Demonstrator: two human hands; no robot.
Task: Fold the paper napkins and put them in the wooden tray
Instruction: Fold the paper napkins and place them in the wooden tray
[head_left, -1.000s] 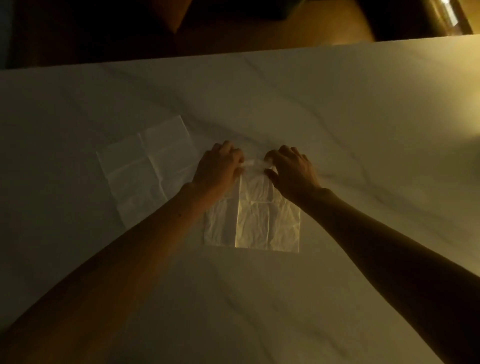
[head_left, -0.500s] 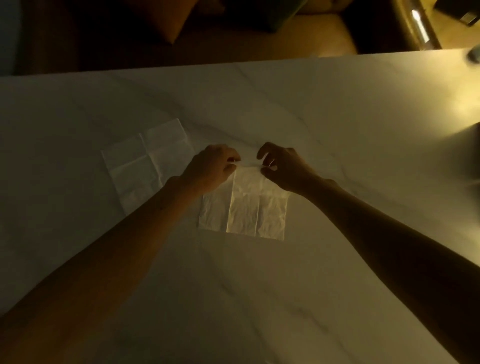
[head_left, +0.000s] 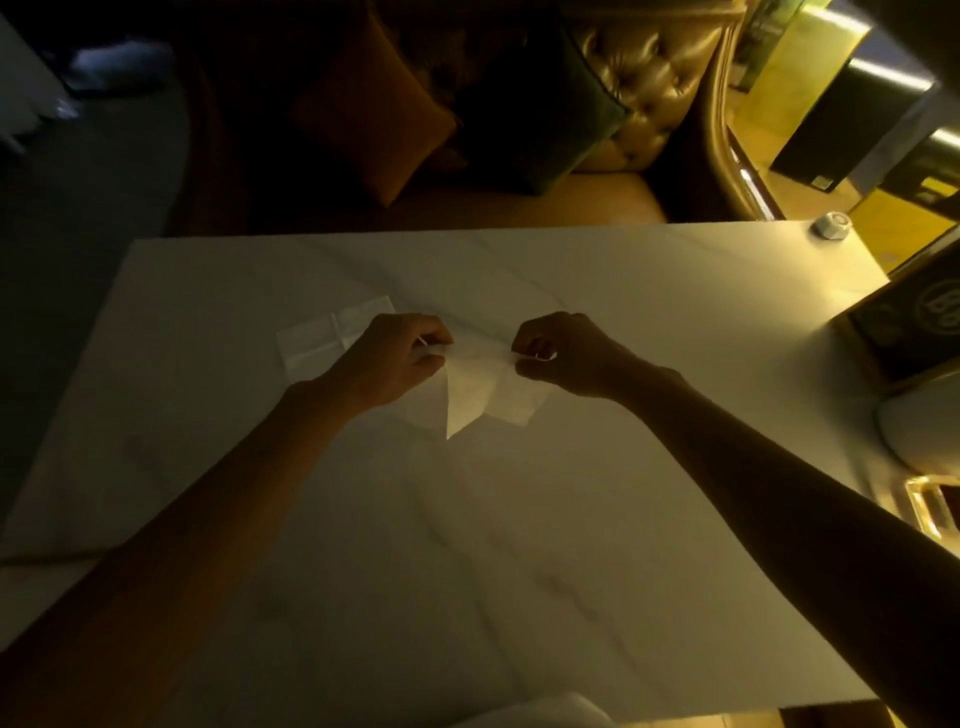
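A white paper napkin (head_left: 480, 392) hangs between my two hands above the middle of the marble table (head_left: 519, 519). My left hand (head_left: 395, 358) pinches its upper left corner and my right hand (head_left: 563, 353) pinches its upper right corner. The napkin's lower part droops down in a point and crumpled flaps. A second napkin (head_left: 327, 338) lies flat and unfolded on the table, partly hidden behind my left hand. At the right edge a bright rim (head_left: 930, 506) shows; I cannot tell whether it is the wooden tray.
A dark box with a round emblem (head_left: 914, 322) stands at the table's right edge, with a pale rounded object (head_left: 914, 431) in front of it. A small white round object (head_left: 831, 224) sits at the far right corner. A tufted sofa with cushions (head_left: 519, 114) lies beyond the table.
The napkin lay flat on the table with both hands at its far edge. Both hands have pinched its top corners, moved apart and lifted it. My head has tilted up, showing more of the room.
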